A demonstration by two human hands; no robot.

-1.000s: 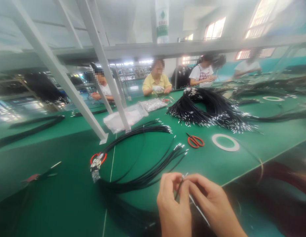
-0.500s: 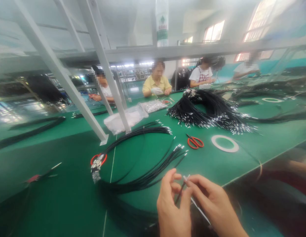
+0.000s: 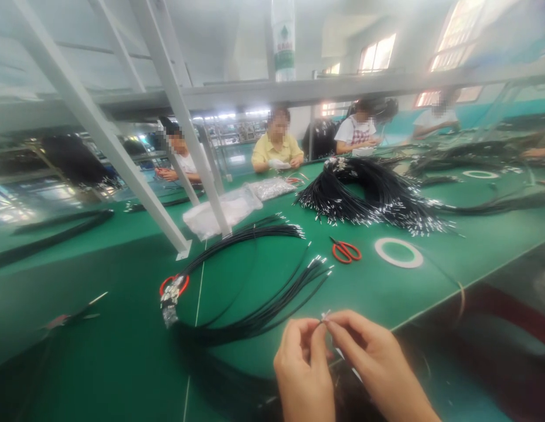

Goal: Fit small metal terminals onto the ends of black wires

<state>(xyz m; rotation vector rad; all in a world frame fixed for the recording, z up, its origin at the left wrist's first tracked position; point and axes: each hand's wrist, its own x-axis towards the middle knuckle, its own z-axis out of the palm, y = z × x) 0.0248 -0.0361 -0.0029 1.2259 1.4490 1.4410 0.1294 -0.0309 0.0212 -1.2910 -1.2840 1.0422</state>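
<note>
My left hand (image 3: 304,366) and my right hand (image 3: 373,354) meet at their fingertips over the table's front edge, both closed in a pinch. Between the fingertips a small whitish end (image 3: 325,317) sticks up; the fingers hide most of what it belongs to. The left fingers close on a thin black cable, now almost wholly covered. From under my right hand a narrow white strip (image 3: 352,368) hangs down. Just beyond the hands fans out a bundle of black cables (image 3: 255,325) with silvery tips.
Red-handled scissors (image 3: 346,252) and a white tape ring (image 3: 398,253) lie ahead on the green table (image 3: 364,293). Farther back is a large heap of black cables (image 3: 369,190). Plastic bags (image 3: 224,211) lie by a slanted metal post (image 3: 184,123). Several co-workers sit across the table.
My left fingers have closed in against the right fingertips, covering the black cable that showed between them. The view has shifted slightly.
</note>
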